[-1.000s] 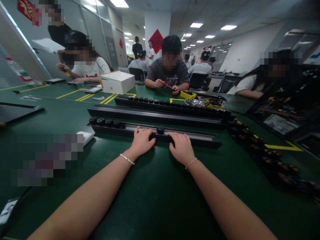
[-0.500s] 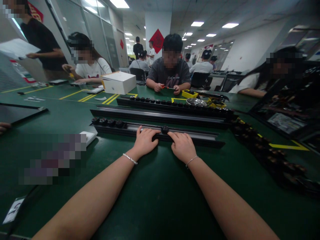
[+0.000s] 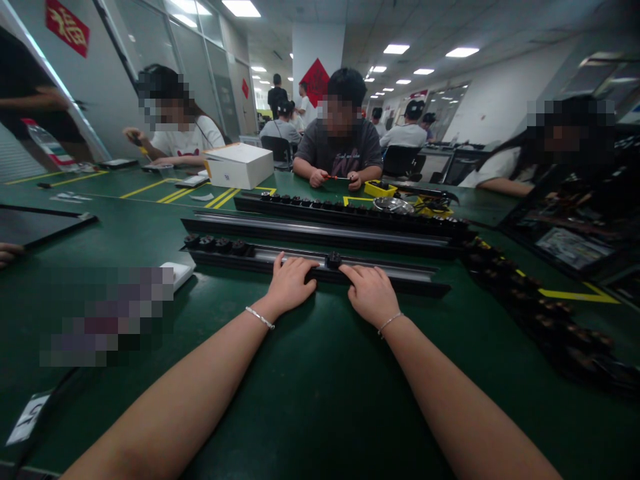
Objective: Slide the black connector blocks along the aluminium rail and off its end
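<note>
The left hand [image 3: 290, 283] is laid flat, palm down, on the near edge of the nearest rail [image 3: 390, 275], its fingers stretched over the edge and nothing gripped. The right hand [image 3: 370, 293] is laid the same way just to its right, fingers spread on the rail and unclenched. Between the two sets of fingertips a small black knob [image 3: 333, 260] is seated in the rail's silver channel; whether it is touched by either hand cannot be told. A thin bracelet is worn on each wrist.

At the rail's left end a row of knobs [image 3: 216, 244] is set close together. Two more black rails [image 3: 320, 230] are laid parallel behind the first, the far one topped along its length with knobs. All are carried by a green table [image 3: 320, 400]. A heap of black parts [image 3: 545, 313] is strung out to the right. A white box [image 3: 239, 167] stands farther back on the left, and a seated person [image 3: 340, 150] is placed opposite, a small tool held in both hands.
</note>
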`<control>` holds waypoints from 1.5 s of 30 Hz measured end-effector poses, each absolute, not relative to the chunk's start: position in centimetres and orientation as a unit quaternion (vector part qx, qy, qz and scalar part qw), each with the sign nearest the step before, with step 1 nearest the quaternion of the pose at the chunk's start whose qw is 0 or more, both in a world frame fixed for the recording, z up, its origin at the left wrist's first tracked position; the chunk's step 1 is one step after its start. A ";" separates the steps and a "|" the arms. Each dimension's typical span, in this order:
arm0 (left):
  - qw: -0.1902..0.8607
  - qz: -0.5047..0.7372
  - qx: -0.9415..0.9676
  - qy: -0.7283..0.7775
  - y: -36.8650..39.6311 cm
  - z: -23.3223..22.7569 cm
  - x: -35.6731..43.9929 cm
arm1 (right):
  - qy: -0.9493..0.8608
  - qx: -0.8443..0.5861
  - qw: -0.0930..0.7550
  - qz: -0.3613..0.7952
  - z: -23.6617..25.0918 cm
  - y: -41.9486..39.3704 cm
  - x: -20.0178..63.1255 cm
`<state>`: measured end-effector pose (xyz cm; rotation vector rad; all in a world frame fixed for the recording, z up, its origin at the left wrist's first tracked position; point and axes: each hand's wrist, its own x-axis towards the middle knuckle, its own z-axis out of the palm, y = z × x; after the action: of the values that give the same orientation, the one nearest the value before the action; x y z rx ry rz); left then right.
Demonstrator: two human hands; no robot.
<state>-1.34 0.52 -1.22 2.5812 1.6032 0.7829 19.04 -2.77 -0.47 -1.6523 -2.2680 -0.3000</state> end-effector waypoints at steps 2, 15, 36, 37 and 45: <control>0.003 0.250 0.823 0.510 0.5 -1.2 -1.3 | -0.794 -0.579 0.154 -0.104 -0.4 -2.8 19.2; 0.000 0.247 0.824 0.509 0.5 -1.3 -1.4 | -0.786 -0.586 0.150 -0.126 -0.3 -2.7 19.9; 0.002 0.249 0.826 0.505 0.6 -1.3 -1.5 | -0.767 -0.610 0.144 -0.138 0.3 -2.8 20.6; 0.003 0.249 0.825 0.506 0.6 -1.3 -1.5 | -0.766 -0.612 0.140 -0.137 0.4 -2.8 20.5; 0.008 0.249 0.823 0.511 0.6 -1.2 -1.5 | -0.761 -0.621 0.132 -0.138 0.4 -2.7 20.6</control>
<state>-1.50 0.60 -1.24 2.5726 1.5960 0.7780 20.65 -2.72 0.42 -1.8017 -2.2076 -0.4004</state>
